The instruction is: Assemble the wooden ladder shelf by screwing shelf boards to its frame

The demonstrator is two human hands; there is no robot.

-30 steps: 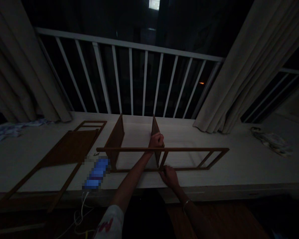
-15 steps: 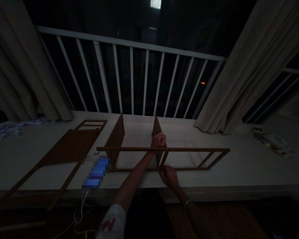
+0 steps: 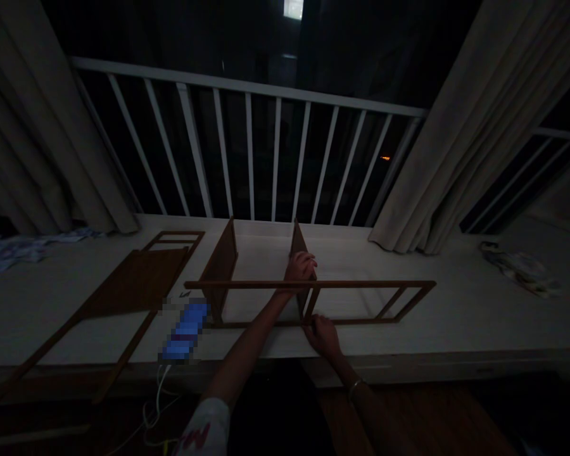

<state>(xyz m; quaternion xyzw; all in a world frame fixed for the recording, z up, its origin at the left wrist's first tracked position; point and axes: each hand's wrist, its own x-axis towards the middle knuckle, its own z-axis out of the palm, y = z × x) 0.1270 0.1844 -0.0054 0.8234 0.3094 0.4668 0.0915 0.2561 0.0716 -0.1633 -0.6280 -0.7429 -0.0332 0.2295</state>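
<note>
A dark wooden ladder-like frame (image 3: 370, 285) stands on its long edge on a pale low platform (image 3: 456, 316). Two upright wooden panels meet it: one at the left (image 3: 221, 266) and one in the middle (image 3: 296, 244). My left hand (image 3: 300, 267) reaches over the frame's top rail and is closed round the top edge of the middle panel. My right hand (image 3: 323, 334) is closed at the frame's bottom rail, where the middle panel meets it; what its fingers pinch is hidden in the dark.
A second wooden frame with a panel (image 3: 123, 291) lies flat at the left. A blurred blue object (image 3: 185, 329) lies beside it, with a white cable (image 3: 154, 405) hanging below. White railing (image 3: 247, 152) and curtains (image 3: 460, 139) stand behind. Crumpled cloth (image 3: 517, 266) lies at right.
My left hand's fingers have shifted slightly on the middle panel's top edge. My right hand stays at the bottom rail. The view has barely moved.
</note>
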